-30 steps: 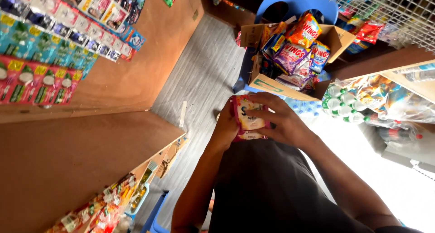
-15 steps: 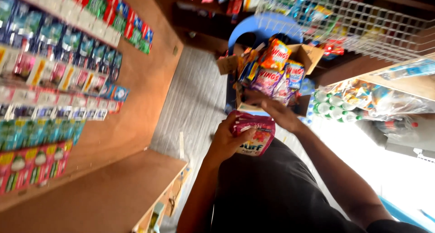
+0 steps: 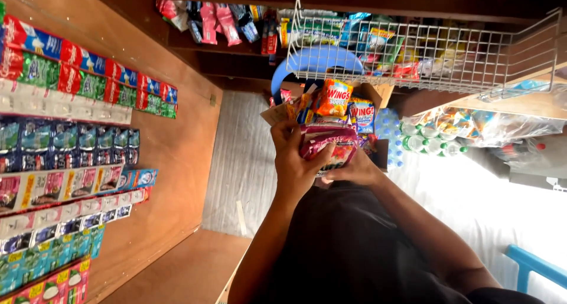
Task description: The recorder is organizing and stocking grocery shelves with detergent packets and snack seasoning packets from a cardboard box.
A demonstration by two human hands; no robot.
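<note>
Clutching a bunched stack of pink sachets (image 3: 328, 145), both hands' grips are closing tight; loose outer packets risk slipping floorward.

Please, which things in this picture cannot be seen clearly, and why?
- Head view: the pink packets are partly covered by the left hand; their number cannot be counted.
- The right hand is mostly hidden under the packets.
- The cardboard box is hidden behind the sachets and the hands.
- The goods in the wire basket are blurred behind the mesh.
- The blue chair is cut off by the right edge.
</note>
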